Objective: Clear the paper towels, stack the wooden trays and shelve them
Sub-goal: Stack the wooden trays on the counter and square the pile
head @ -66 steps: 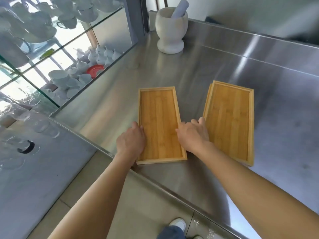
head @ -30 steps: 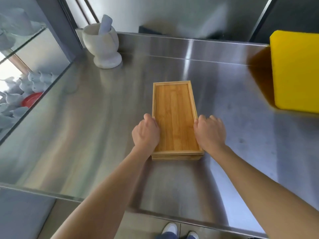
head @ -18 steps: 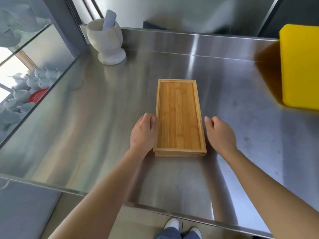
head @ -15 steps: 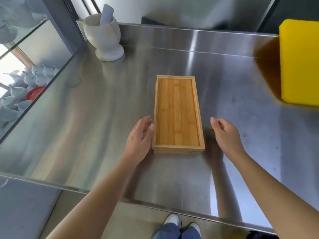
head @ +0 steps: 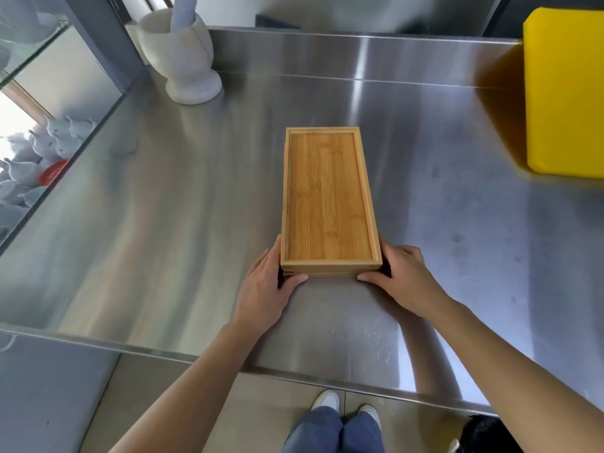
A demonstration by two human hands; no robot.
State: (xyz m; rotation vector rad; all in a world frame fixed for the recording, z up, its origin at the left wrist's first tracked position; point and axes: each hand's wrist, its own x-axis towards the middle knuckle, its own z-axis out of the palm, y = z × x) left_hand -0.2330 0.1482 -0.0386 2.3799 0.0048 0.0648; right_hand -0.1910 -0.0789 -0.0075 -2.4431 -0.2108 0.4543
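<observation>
Two wooden trays [head: 328, 197] lie stacked, one nested on the other, in the middle of the steel counter [head: 163, 223], long side pointing away from me. My left hand [head: 266, 284] cups the stack's near left corner, thumb along the front edge. My right hand [head: 400, 277] cups the near right corner the same way. Both hands touch the stack, which rests flat on the counter. No paper towels are in view.
A white stone mortar with pestle [head: 181, 57] stands at the back left. A yellow block [head: 563, 89] sits at the right edge. Glass shelves with white crockery [head: 36, 152] run along the left. The counter's front edge [head: 294, 374] is near my feet.
The left tray was set onto the right one, making one stack. My hands then left its long sides, spread open, and came to its near corners.
</observation>
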